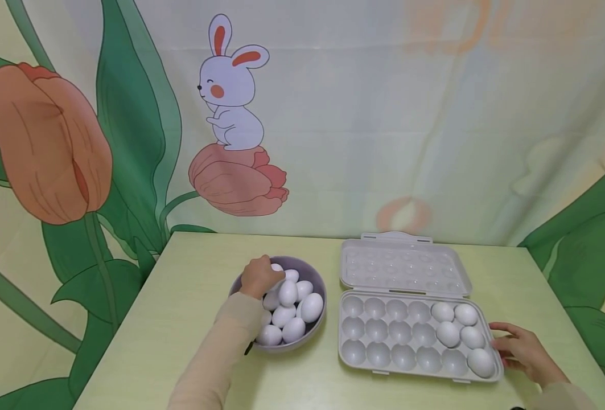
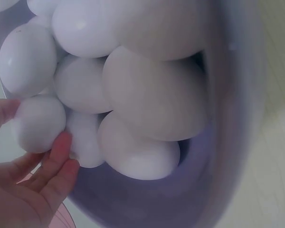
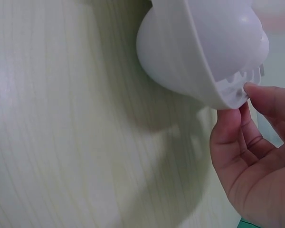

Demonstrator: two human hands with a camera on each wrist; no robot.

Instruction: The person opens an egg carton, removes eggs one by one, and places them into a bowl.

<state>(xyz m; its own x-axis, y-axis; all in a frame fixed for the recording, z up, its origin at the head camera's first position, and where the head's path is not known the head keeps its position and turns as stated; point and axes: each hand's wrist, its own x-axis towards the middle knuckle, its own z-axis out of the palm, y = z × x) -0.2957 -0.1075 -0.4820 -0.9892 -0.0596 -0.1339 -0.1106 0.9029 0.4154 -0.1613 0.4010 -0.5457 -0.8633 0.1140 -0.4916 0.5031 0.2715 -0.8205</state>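
My left hand (image 1: 259,278) reaches over the far left rim of a purple-grey bowl (image 1: 302,346) heaped with white eggs (image 1: 284,316). In the left wrist view its thumb and fingers are curled about one egg (image 2: 39,124), which lies against its neighbours. To the right lies an open plastic egg carton (image 1: 402,370), its lid (image 1: 407,267) folded back. Several eggs (image 1: 448,334) sit in the cups at its right end. My right hand (image 1: 525,352) grips the carton's right edge; the right wrist view shows thumb and fingers (image 3: 226,127) pinching the rim.
Bowl and carton stand side by side on a pale wood-grain table (image 1: 169,319). Behind the table hangs a curtain (image 1: 333,142) printed with tulips and a rabbit. The raised carton lid reaches close to the table's back edge.
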